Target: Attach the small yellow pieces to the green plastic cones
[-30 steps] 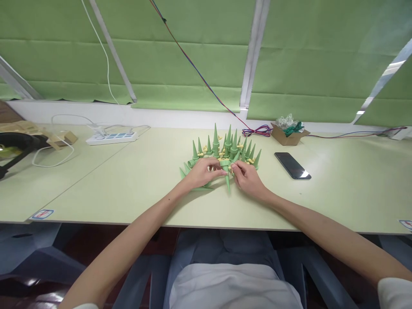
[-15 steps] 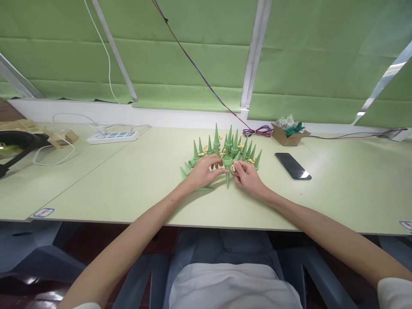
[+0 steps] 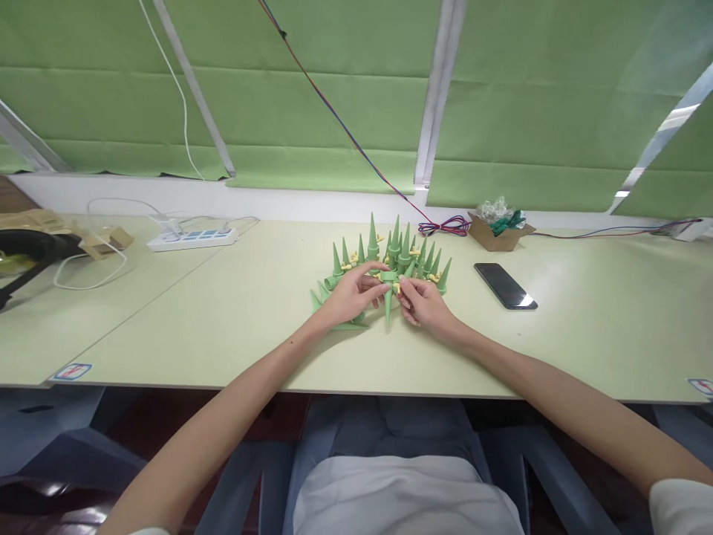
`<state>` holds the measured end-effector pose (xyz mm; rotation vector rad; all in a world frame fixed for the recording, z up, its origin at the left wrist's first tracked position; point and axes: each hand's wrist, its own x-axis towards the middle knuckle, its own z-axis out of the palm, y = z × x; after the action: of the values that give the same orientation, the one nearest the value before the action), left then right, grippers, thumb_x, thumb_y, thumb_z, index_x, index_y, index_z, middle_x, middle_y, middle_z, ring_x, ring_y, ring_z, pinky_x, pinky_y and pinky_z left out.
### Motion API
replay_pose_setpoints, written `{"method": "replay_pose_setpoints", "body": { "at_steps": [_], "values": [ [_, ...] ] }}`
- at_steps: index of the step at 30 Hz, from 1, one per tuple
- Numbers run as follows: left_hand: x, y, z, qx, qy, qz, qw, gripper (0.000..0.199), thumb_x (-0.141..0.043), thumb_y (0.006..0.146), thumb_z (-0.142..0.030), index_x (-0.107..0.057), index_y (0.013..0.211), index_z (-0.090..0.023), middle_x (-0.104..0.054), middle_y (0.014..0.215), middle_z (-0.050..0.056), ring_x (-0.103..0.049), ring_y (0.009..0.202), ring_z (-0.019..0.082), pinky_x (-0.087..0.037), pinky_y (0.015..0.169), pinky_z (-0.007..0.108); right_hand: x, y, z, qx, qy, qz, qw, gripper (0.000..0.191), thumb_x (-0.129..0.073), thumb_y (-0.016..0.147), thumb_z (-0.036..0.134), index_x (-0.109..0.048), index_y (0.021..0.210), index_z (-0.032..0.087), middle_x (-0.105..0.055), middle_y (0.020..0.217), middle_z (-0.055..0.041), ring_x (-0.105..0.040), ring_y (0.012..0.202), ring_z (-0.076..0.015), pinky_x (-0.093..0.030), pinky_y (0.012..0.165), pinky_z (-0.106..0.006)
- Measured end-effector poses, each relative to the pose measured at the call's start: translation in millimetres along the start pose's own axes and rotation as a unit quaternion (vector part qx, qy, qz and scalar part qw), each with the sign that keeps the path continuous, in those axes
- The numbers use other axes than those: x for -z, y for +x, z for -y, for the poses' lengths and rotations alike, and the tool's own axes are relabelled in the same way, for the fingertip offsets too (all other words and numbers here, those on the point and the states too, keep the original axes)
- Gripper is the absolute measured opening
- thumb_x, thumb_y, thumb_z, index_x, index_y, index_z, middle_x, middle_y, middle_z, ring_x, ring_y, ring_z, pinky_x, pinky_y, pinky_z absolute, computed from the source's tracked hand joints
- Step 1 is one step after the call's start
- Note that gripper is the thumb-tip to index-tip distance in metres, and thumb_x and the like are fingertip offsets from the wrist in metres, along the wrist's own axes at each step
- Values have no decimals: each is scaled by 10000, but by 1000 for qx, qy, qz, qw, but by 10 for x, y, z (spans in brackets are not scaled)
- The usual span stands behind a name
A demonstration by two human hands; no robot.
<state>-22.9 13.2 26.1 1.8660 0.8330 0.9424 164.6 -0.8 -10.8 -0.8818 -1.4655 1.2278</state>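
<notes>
A green cone-shaped piece (image 3: 388, 308) points tip-down between my hands, its round collar at the top. My left hand (image 3: 356, 291) has its fingers and thumb closed around the collar from the left. My right hand (image 3: 423, 301) pinches a small yellow part (image 3: 397, 287) at the cone's right side. Behind my hands, several green spikes (image 3: 373, 241) stand upright on the table with small yellow parts (image 3: 354, 257) among them. More green cones (image 3: 316, 299) lie beside my left hand, partly hidden by it.
A black phone (image 3: 505, 286) lies to the right. Behind it are a small cardboard box (image 3: 495, 239) and a coiled cable (image 3: 445, 225). On the left are a white power strip (image 3: 192, 238), a white cable and cardboard pieces (image 3: 105, 241). The table edge (image 3: 390, 391) runs in front.
My left hand has closed on the cone's collar. The cone has shifted slightly left and its open top has tilted out of sight. My right hand has moved slightly left with it.
</notes>
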Motion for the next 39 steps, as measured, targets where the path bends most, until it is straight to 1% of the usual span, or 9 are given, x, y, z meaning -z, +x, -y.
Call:
{"method": "replay_pose_setpoints", "body": {
  "at_steps": [5,10,15,21,26,29,34,39],
  "values": [
    [-3,12,8,14,-13,-14,1000,406,-698,827,-456,-539,1080,-180,-665,701,-5,-628,623,146,-540,631,288,6,-18,-1,-9,33,23,999,469,-619,882,628,-521,738,193,-413,582,79,-437,354,-60,-280,320,-211],
    [8,9,41,18,-29,4,999,419,-722,802,-495,-542,1015,-182,-661,683,-14,-649,626,154,-546,647,301,12,-20,-31,-7,51,45,998,471,-646,880,595,-483,696,193,-414,585,78,-439,369,-55,-287,343,-209],
    [18,4,48,25,-40,23,999,395,-741,792,-488,-576,953,-168,-670,672,-2,-655,625,157,-546,638,297,13,-22,-34,-16,60,60,996,479,-672,871,571,-456,666,195,-396,578,79,-434,368,-56,-268,345,-209],
    [25,-4,23,40,-52,33,997,419,-767,767,-502,-597,941,-160,-671,655,2,-634,606,147,-544,614,291,16,-29,-23,-13,49,62,997,496,-670,860,594,-449,658,198,-381,570,80,-405,365,-50,-235,347,-213],
    [32,-4,27,53,-70,41,995,451,-789,748,-505,-593,960,-159,-688,654,5,-610,551,129,-518,591,281,11,-37,-6,14,2,53,998,478,-640,866,622,-467,688,214,-345,532,88,-362,364,-65,-225,357,-232],
    [31,-2,31,61,-93,48,993,455,-784,752,-519,-585,946,-159,-687,655,4,-617,558,126,-511,597,275,11,-52,33,36,-43,51,997,469,-618,881,621,-472,685,220,-373,514,77,-361,380,-79,-249,388,-248],
    [47,-2,43,87,-139,56,985,468,-799,737,-511,-576,945,-155,-674,657,-10,-609,552,108,-495,598,263,43,-68,60,87,-143,38,985,401,-543,954,534,-500,711,218,-424,506,56,-379,454,-111,-298,472,-266],
    [62,7,63,117,-176,60,976,485,-835,697,-489,-568,925,-155,-647,650,-26,-603,568,107,-479,582,261,86,-63,37,145,-239,26,960,310,-506,983,411,-541,755,203,-441,566,42,-389,534,-123,-301,532,-270]
  ]
}}
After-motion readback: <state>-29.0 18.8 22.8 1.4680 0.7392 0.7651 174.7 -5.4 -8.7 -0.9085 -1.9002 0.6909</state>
